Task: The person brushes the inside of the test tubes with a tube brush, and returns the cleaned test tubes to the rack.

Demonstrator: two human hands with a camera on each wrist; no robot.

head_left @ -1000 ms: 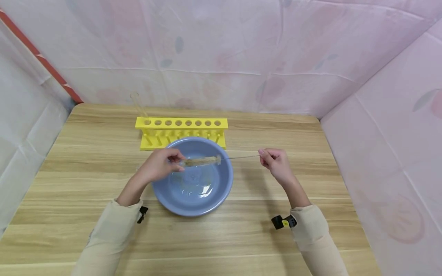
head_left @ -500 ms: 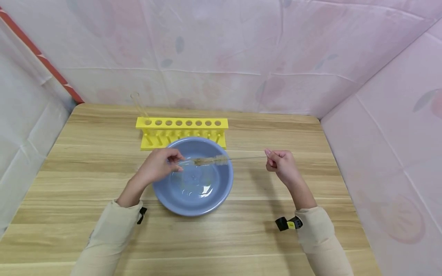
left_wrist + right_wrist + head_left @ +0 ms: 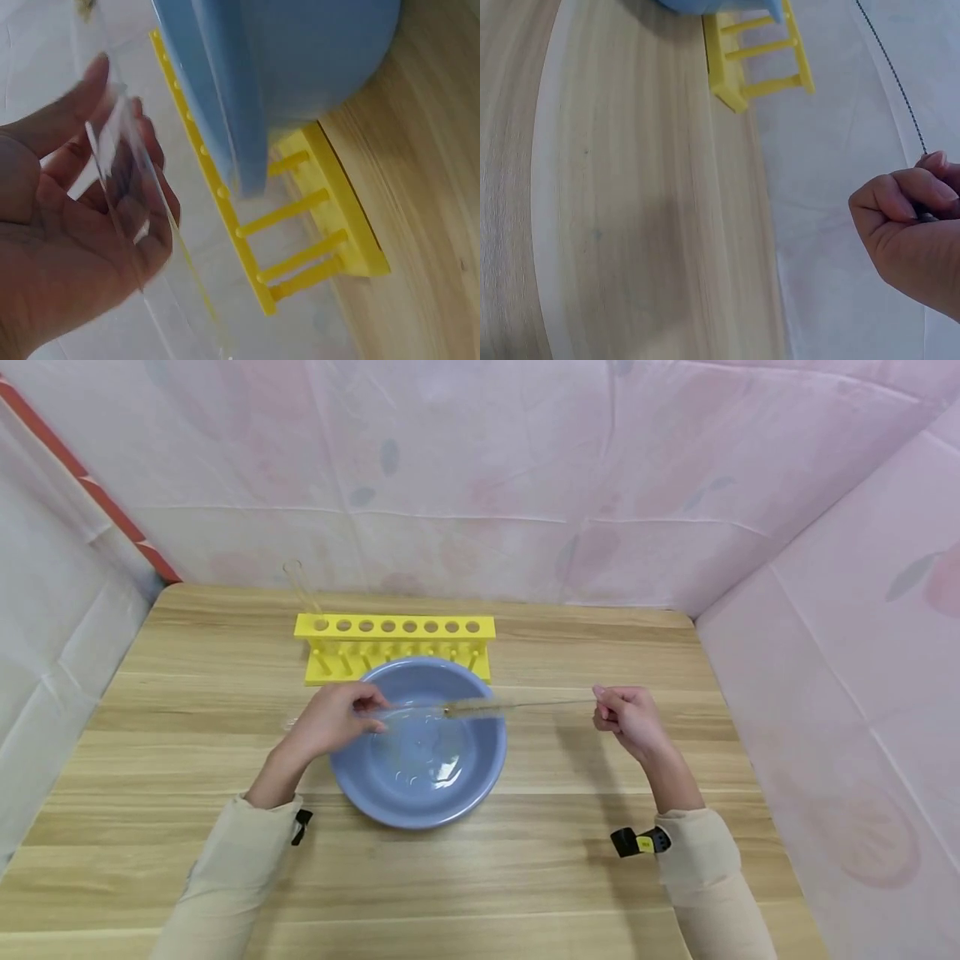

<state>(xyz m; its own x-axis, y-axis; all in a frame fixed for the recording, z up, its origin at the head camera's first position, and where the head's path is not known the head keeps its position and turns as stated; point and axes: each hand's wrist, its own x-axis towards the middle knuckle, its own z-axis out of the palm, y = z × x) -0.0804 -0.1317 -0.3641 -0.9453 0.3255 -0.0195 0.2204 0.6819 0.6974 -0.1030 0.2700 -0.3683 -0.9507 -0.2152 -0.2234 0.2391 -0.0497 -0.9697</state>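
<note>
In the head view my left hand (image 3: 336,720) holds a clear glass test tube (image 3: 411,708) sideways over the blue basin (image 3: 420,817). The left wrist view shows the thumb and fingers curled about the glass (image 3: 169,296). To the right, my right hand (image 3: 632,718) pinches the thin handle of a test tube brush (image 3: 476,708). That handle is twisted wire (image 3: 897,75), stretched out straight from the fingertips. The brush's tan bristles lie in line with the tube, at its right end, blurred by motion. A little water glints in the basin.
Behind the basin stands a yellow test tube rack (image 3: 393,628), partly hidden by the basin's rim. Another clear test tube (image 3: 302,589) leans in its leftmost hole. The wooden table (image 3: 420,893) meets pale patterned cloth walls (image 3: 480,460) at the back and sides.
My right hand has moved to the right, drawing the brush along, so its bristles have slid from inside the tube to its right end. My left hand has shifted slightly left with the tube.
</note>
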